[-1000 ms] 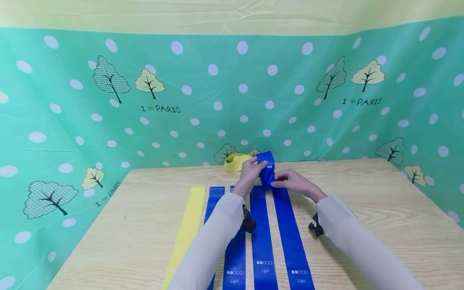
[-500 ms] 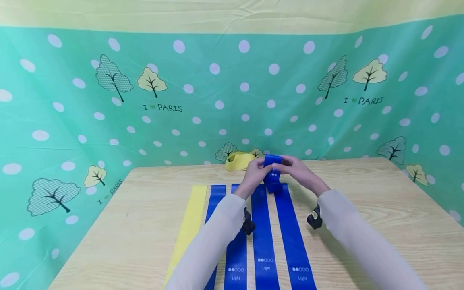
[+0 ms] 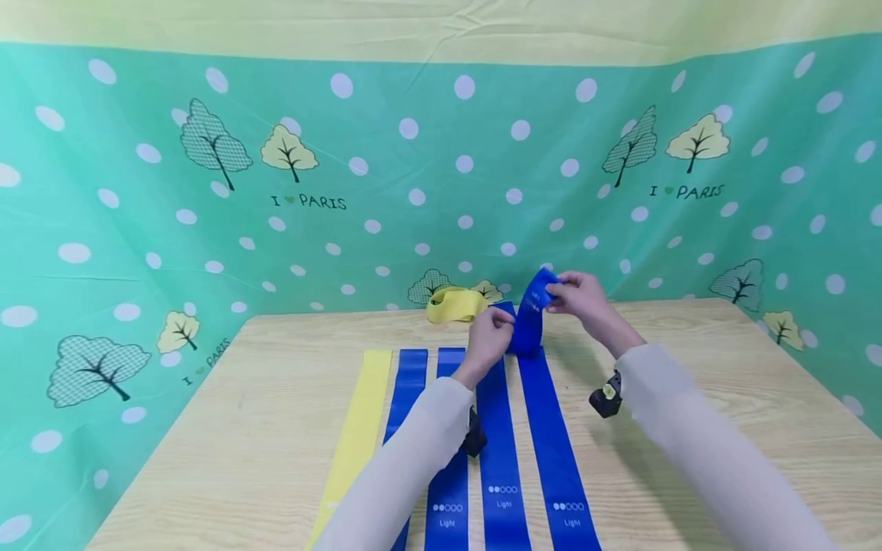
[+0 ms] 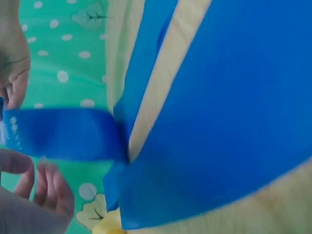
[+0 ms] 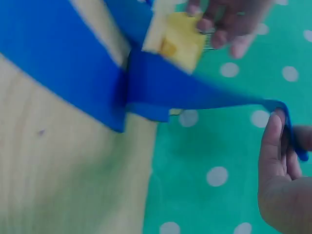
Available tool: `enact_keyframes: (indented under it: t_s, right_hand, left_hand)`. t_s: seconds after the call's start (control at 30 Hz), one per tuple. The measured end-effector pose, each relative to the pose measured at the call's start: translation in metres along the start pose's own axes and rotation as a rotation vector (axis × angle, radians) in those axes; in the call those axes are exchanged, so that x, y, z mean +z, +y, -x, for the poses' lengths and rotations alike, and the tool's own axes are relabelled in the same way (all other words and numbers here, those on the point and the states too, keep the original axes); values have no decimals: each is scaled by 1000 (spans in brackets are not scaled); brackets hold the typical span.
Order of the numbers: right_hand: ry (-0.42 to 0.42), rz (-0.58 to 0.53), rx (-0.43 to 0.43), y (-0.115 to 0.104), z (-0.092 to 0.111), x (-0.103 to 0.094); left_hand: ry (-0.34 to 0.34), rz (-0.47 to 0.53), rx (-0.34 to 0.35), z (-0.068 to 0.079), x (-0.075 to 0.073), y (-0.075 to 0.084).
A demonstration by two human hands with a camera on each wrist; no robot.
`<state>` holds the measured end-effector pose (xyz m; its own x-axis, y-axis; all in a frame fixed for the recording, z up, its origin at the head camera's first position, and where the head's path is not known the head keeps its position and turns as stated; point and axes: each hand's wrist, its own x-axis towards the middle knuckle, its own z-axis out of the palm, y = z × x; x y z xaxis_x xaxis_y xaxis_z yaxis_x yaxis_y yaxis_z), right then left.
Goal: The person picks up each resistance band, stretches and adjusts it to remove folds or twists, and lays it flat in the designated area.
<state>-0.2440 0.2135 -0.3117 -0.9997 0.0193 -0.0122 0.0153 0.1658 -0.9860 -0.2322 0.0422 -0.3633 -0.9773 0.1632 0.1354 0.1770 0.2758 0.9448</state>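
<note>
My right hand (image 3: 584,300) pinches the end of a blue resistance band (image 3: 529,317), raised at the table's far side. In the right wrist view the band's end (image 5: 287,117) bends between thumb and fingers. The rest slants down to the far ends of the flat blue bands. My left hand (image 3: 489,337) is just left of the raised band. Its fingers are relaxed and hold nothing, as the left wrist view shows with the left hand (image 4: 41,200) beside the band (image 4: 63,134). Printing shows near the raised end.
Several flat blue bands (image 3: 558,428), some marked "Light", lie side by side with a yellow band (image 3: 358,413) at their left. A looped yellow band (image 3: 456,304) sits at the back of the wooden table (image 3: 723,398). Behind hangs a green dotted cloth (image 3: 386,168).
Both hands were on the band half a second ago. Now the left has let go and dropped slightly, while the right has drawn the band's end up and to the right.
</note>
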Motion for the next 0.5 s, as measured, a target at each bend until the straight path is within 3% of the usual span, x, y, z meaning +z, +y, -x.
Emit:
enact_keyframes:
  t_s: [0.2,0.37,0.5]
  right_hand:
    - [39,-315,148,-9,14,0]
    - [46,-530,236,2,38,12]
    - [49,-551,214,18,58,22]
  left_hand:
    - [-147,219,-141,12,19,11]
    - [-154,401,-245,18,33,17]
    - [-113,480,-283,21,39,14]
